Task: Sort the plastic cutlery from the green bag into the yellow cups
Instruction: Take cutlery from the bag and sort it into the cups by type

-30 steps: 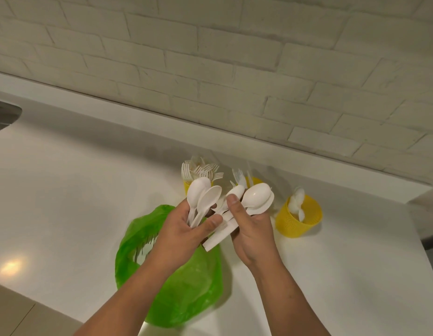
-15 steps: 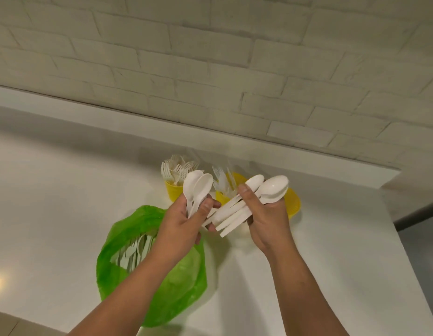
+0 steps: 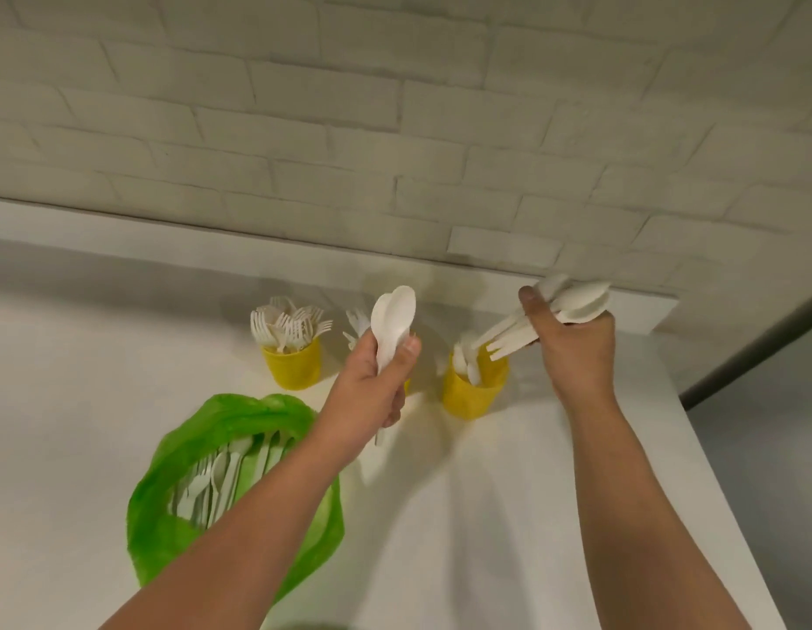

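White spoons clasped in left grip; right grip clutches spoon bundle over yellow cup.

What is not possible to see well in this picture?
1. Middle cup: head view, almost all behind the left hand.
2. Spoons in the right hand: blurred, number unclear.
3. Cutlery in the green bag: partly covered by the left forearm.

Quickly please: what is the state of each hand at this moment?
Left hand: closed around upright white spoons.
Right hand: closed around a spoon bundle, handles pointing toward the right yellow cup.
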Tool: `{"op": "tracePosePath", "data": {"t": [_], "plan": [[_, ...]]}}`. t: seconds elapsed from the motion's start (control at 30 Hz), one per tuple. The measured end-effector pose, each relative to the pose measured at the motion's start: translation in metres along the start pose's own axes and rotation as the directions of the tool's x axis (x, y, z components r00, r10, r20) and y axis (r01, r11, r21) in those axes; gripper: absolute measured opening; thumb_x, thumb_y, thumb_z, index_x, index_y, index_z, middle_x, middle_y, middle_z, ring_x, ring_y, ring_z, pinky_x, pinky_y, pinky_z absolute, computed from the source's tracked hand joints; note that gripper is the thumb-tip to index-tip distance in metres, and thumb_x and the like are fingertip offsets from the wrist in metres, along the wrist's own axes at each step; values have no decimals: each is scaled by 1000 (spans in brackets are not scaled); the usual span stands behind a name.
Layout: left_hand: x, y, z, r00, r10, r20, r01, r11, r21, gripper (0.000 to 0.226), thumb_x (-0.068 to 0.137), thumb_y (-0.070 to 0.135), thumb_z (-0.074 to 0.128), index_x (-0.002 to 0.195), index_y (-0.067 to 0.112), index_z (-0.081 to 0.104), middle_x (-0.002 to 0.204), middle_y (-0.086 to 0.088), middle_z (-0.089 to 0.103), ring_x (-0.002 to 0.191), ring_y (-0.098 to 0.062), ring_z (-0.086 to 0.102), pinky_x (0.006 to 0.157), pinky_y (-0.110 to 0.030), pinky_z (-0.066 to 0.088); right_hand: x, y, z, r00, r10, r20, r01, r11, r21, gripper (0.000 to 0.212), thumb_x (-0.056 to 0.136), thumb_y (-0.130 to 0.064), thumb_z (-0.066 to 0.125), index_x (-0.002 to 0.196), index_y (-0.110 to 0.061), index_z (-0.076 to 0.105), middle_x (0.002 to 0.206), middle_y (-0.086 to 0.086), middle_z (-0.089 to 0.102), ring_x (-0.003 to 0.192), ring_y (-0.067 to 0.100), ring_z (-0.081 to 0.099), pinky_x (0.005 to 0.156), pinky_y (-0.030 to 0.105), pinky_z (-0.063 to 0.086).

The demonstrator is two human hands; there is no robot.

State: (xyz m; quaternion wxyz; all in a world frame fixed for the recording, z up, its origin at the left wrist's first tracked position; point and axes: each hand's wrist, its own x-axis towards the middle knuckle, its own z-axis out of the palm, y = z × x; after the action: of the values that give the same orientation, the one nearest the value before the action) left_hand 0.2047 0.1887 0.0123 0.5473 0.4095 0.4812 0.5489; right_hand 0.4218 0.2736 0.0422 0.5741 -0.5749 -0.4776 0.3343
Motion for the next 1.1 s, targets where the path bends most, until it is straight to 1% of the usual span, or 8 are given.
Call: {"op": "tracePosePath", "data": {"t": [0.17, 0.27, 0.43, 0.63, 0.8, 0.9, 0.97, 1.1], "plan": [[17, 13, 26, 995, -61, 73, 64, 997, -52, 25, 99, 47, 60, 109, 24, 59, 68, 4, 38, 49, -11, 27, 42, -22, 22, 23, 30, 13, 999, -10, 48, 26, 936, -350, 40, 79, -45, 84, 72, -8, 70, 68, 5, 73, 65, 19, 72, 61, 30, 54], [31, 23, 42, 984, -107, 145, 122, 987, -102, 25, 102, 53, 51, 100, 29, 55, 69, 3, 42, 47, -12, 24, 47, -24, 19, 29, 52, 24, 993, 36, 112, 22, 877, -479, 41, 81, -49, 80, 73, -11, 66, 69, 2, 68, 69, 21, 66, 60, 26, 42], [50, 22, 55, 980, -131, 149, 143, 987, -74, 30, 103, 48, 51, 105, 19, 48, 77, -1, 49, 48, -16, 29, 51, -28, 22, 26, 71, 30, 969, 82, 232, 53, 851, -522, 31, 86, -47, 74, 79, -17, 69, 69, -6, 67, 64, 10, 61, 51, 7, 35], [56, 21, 65, 978, -168, 119, 173, 984, -35, 21, 103, 37, 49, 101, 17, 49, 79, -3, 51, 47, -16, 29, 51, -30, 19, 25, 90, 28, 958, 46, 282, 118, 835, -537, 33, 87, -45, 75, 90, -14, 68, 86, 2, 67, 78, 21, 64, 64, 25, 43], [56, 19, 69, 978, -154, 143, 158, 987, -17, 23, 101, 32, 44, 97, 10, 48, 71, -1, 52, 43, -15, 27, 49, -29, 18, 22, 98, 25, 947, -19, 319, 202, 810, -551, 51, 87, -53, 72, 125, -20, 63, 120, 7, 48, 106, 25, 54, 93, 35, 49], [56, 19, 71, 978, -132, 161, 131, 991, 18, 27, 101, 29, 40, 90, 7, 49, 63, 2, 51, 42, -15, 27, 48, -29, 19, 17, 83, 21, 978, -79, 192, 163, 867, -471, 38, 92, -38, 69, 128, -26, 62, 125, 4, 49, 114, 21, 48, 98, 37, 47], [57, 18, 72, 980, -123, 154, 118, 992, 38, 31, 100, 30, 43, 93, 2, 53, 67, -1, 52, 43, -16, 29, 47, -27, 21, 13, 61, 17, 994, -56, 98, 82, 955, -286, 24, 94, -30, 63, 118, -29, 67, 117, 0, 54, 105, 16, 56, 88, 33, 49], [63, 13, 74, 982, -100, 162, 83, 991, 105, 36, 88, 39, 50, 102, 6, 55, 69, -3, 48, 43, -17, 32, 44, -27, 23, 5, 21, 9, 903, 110, 415, -172, 979, 114, 30, 91, -44, 55, 98, -20, 72, 90, 2, 63, 74, 19, 53, 69, 36, 43]]}}
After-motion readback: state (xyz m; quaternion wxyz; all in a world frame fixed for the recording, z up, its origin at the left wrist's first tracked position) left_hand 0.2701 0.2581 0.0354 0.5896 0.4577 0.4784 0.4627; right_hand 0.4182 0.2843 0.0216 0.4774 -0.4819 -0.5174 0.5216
